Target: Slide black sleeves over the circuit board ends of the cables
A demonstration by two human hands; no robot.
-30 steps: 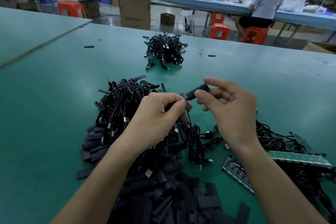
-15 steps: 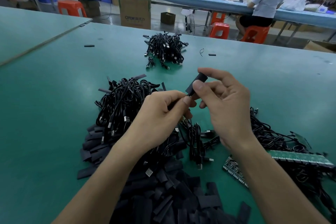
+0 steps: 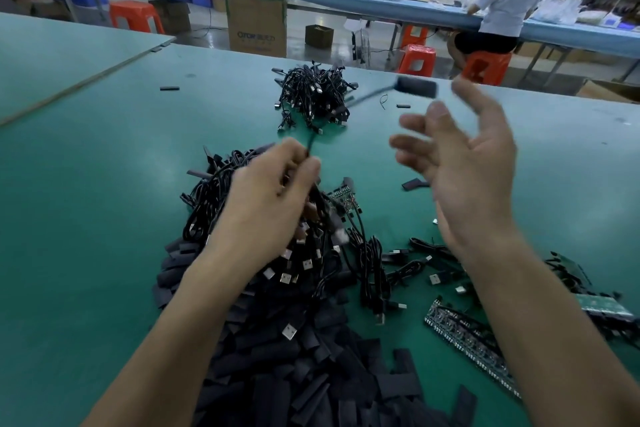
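Being pinched by the left hand [image 3: 266, 198], a thin black cable [image 3: 369, 96] is stretched beyond the grip to its flat black sleeved end [image 3: 417, 87]; the right hand [image 3: 464, 163] is spread wide.

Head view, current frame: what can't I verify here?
All in the head view:
- Sleeved end of the cable: motion-blurred in mid-air; any board inside is hidden by the sleeve.
- Left hand: grips the cable, but its blurred fingers hide how.
- Right hand: open, fingertips smeared.
- Green boards: cut off by the frame's right edge.
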